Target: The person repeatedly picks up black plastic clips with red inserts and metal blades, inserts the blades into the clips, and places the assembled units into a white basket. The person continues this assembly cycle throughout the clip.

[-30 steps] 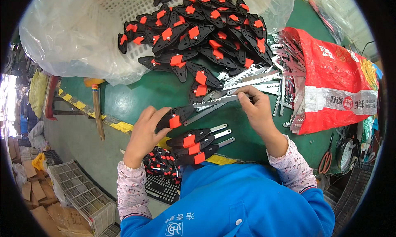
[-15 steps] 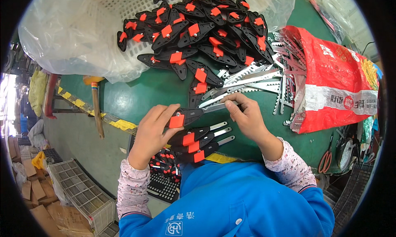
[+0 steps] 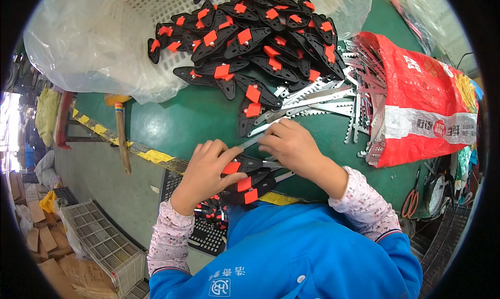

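My left hand (image 3: 205,173) is closed, fingers and thumb around a black plastic part with a red tab (image 3: 230,167). A plain grey metal strip (image 3: 251,142) runs from its fingertips to my right hand (image 3: 291,147), which pinches the strip's other end. Whether this strip meets the black part is hidden by my left fingers. Just below lie more black parts with red tabs (image 3: 251,196), metal strips (image 3: 284,177) sticking out to their right. Beyond my hands are a big heap of black parts with red tabs (image 3: 245,41) and a pile of notched metal strips (image 3: 323,98).
A red bag (image 3: 416,85) spills notched strips at the right. Orange-handled scissors (image 3: 410,204) lie near the right edge. At the left are a wooden-handled hammer (image 3: 122,137) and a clear plastic sheet (image 3: 83,49). A white crate (image 3: 104,241) stands below the green table (image 3: 172,116).
Both hands have moved slightly; the right has turned over and come left, closer to the left hand. The left hand has shifted down over the row of parts, covering some of it.
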Available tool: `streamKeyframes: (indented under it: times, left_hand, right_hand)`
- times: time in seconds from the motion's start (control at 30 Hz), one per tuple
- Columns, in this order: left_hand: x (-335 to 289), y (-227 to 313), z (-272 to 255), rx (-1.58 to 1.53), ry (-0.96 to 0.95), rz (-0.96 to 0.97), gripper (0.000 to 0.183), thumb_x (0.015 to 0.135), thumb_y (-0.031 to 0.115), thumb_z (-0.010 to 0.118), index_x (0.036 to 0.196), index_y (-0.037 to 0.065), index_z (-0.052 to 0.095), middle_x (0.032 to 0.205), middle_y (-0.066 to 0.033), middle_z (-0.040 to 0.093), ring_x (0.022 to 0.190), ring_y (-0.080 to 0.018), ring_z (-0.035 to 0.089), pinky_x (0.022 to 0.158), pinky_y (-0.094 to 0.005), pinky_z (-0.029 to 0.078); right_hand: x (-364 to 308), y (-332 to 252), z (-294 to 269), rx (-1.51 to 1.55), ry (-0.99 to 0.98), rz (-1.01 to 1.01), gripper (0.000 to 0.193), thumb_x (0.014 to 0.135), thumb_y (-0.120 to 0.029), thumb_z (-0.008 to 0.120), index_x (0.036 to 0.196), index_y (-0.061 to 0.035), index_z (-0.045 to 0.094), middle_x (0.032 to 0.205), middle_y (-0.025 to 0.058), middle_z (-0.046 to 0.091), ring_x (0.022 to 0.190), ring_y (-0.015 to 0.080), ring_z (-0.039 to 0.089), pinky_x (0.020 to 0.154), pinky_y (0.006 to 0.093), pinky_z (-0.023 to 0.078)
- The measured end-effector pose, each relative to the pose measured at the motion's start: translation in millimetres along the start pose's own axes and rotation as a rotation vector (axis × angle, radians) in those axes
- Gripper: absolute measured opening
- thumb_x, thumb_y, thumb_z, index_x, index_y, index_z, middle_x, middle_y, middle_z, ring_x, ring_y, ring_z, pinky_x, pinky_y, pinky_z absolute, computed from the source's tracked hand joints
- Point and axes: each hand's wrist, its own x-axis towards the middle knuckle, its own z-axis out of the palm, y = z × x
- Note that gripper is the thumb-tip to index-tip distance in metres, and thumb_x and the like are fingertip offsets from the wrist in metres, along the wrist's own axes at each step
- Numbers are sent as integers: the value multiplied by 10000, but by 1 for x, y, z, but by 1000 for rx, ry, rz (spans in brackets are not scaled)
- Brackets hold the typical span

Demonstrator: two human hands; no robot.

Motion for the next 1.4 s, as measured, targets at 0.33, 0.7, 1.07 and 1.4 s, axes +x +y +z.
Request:
streamKeyframes:
  times: [0.33,0.7,1.07,1.4]
  left_hand:
    - [47,-19,-5,-94,108,-258,330,957,313,740,1053,-2,720,978,-185,690,877,-394,684,769,-442,554]
    - [85,-17,-1,-429,73,-636,593,989,276,646,1404,-119,494,816,-245,723,718,-413,728,720,-462,610]
    - [52,-42,-9,310,93,194,704,785,-85,597,1447,153,616,1347,-95,611,1170,-334,596,981,-424,516]
    - [62,-27,-15,145,-24,105,667,762,110,809,1395,96,599,1245,-132,566,1141,-349,552,994,-434,487]
  right_hand:
    - [4,14,2,-250,-185,-163,222,816,-126,676,1029,-63,681,937,64,570,908,248,633,727,368,557]
    - [-8,16,-32,-57,90,94,298,803,26,712,1080,-46,629,934,60,608,825,187,643,727,320,548]
    - [-27,12,-15,1195,420,824,189,1073,-152,582,1164,13,563,1078,127,648,904,243,744,779,357,642]
    - [-33,7,-12,1396,685,776,246,1123,-212,490,1118,25,557,1030,184,695,882,286,757,782,396,659]
